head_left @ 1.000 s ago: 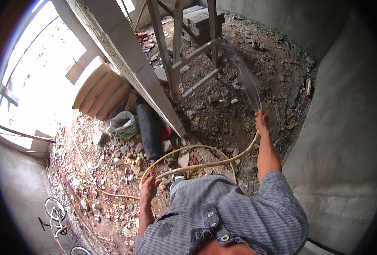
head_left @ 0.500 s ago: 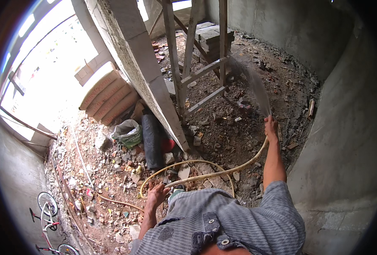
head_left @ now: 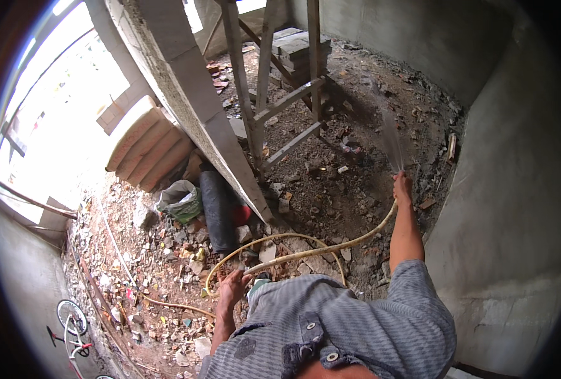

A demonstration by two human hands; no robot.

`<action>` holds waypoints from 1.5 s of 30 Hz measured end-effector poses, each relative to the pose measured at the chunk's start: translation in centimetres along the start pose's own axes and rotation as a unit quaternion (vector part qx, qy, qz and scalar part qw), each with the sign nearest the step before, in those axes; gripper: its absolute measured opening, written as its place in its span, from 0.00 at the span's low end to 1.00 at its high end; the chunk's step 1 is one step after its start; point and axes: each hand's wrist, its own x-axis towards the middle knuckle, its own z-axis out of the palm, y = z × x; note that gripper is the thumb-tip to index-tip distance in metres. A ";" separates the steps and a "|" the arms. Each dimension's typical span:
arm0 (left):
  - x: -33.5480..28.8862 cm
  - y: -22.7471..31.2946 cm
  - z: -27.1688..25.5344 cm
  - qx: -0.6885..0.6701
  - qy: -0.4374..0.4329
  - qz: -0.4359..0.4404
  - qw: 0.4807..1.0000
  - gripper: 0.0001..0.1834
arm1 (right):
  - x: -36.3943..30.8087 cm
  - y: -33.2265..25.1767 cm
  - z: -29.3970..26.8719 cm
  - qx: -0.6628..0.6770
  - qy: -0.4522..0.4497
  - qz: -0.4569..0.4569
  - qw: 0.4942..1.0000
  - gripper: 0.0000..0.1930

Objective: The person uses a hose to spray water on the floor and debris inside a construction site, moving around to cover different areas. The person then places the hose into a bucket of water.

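My right hand is wrapped round the end of a yellowish garden hose, arm stretched forward. A fan of water sprays from its mouth over the rubble-strewn dirt floor. Lower down, my left hand is closed on the same hose, near my waist. Between the hands the hose sags in a shallow curve. A loop of it lies on the ground in front of me, and a length runs off to the left over the debris.
A wooden trestle stands ahead, with stacked grey blocks behind it. Left of the leaning block pillar are stacked cement bags, an open sack and a dark roll. A bicycle is at lower left; a plastered wall rises right.
The view has shifted slightly, so the surroundings sit further left. The water spray now leans less to the left and looks narrower. Both hands keep their hold on the hose.
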 end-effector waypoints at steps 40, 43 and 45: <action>2.2 0.2 1.2 -0.019 -0.022 0.015 0.999 0.15 | 2.4 1.6 -3.8 0.072 0.111 -0.024 0.991 0.19; 2.4 -0.2 1.7 -0.009 -0.026 0.017 0.999 0.15 | 1.4 1.8 -4.6 0.080 0.112 0.010 0.991 0.18; 2.6 -0.1 1.9 -0.006 -0.031 0.019 0.999 0.15 | 1.5 2.5 -5.3 0.076 0.126 0.022 0.989 0.18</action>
